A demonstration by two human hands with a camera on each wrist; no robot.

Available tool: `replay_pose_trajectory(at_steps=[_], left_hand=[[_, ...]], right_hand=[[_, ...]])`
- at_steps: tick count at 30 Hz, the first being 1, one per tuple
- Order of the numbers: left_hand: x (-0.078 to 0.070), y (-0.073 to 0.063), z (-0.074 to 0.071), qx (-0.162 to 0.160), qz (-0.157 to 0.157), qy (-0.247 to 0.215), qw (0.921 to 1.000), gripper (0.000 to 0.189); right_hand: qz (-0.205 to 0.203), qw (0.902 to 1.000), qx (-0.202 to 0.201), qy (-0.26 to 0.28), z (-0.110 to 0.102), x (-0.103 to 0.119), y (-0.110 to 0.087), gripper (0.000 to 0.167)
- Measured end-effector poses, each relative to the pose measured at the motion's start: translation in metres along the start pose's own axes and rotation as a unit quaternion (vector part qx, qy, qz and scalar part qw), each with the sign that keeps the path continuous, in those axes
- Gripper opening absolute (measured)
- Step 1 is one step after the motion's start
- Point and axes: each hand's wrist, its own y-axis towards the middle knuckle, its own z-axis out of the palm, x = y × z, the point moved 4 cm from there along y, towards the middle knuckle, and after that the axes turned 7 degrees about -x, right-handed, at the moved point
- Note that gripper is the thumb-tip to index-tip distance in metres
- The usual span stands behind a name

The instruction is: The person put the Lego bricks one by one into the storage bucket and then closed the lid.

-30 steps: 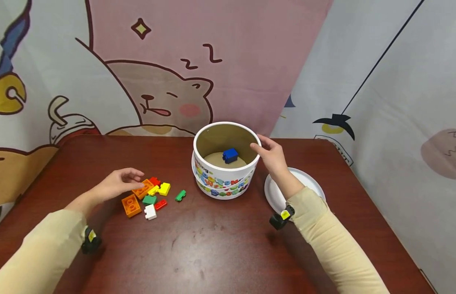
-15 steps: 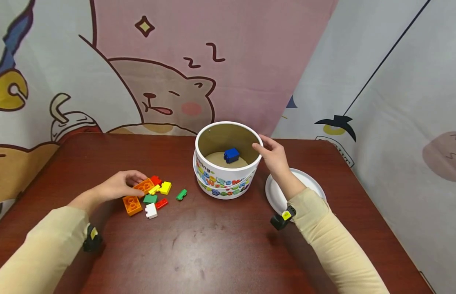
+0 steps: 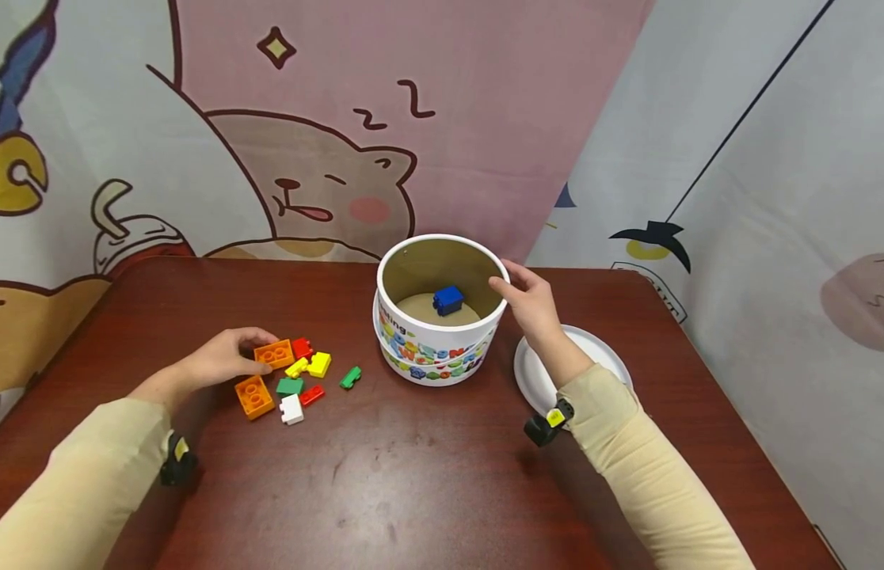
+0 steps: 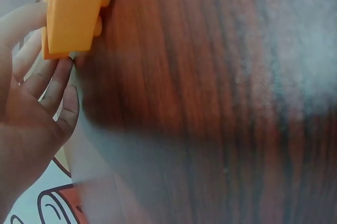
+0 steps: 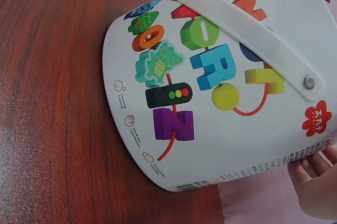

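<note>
Left of the bucket (image 3: pixel 431 375), we pinch an orange brick (image 3: pixel 275 355) in our left hand (image 3: pixel 217 360); at the bucket's right side, our right hand (image 3: pixel 535 309) grips its rim (image 3: pixel 442 328). A blue brick (image 3: pixel 449 300) lies inside.

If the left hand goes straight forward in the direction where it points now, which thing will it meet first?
Most likely the red block, just past the orange block that the left hand pinches; whether these two blocks touch is hard to tell.
</note>
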Motion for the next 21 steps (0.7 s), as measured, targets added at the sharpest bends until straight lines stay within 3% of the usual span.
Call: replay_pose_trajectory(at_steps=[10, 21], left_hand=[[-0.004, -0.002, -0.009, -0.03, -0.007, -0.019, 0.9994, 0.046], [-0.028, 0.001, -0.026, -0.064, 0.005, -0.03, 0.9975, 0.043]], right_hand=[[0.004, 1.0, 0.002, -0.008, 0.0, -0.001, 0.001, 0.046], [0.004, 0.9999, 0.0, -0.011, 0.0, 0.001, 0.001, 0.046]])
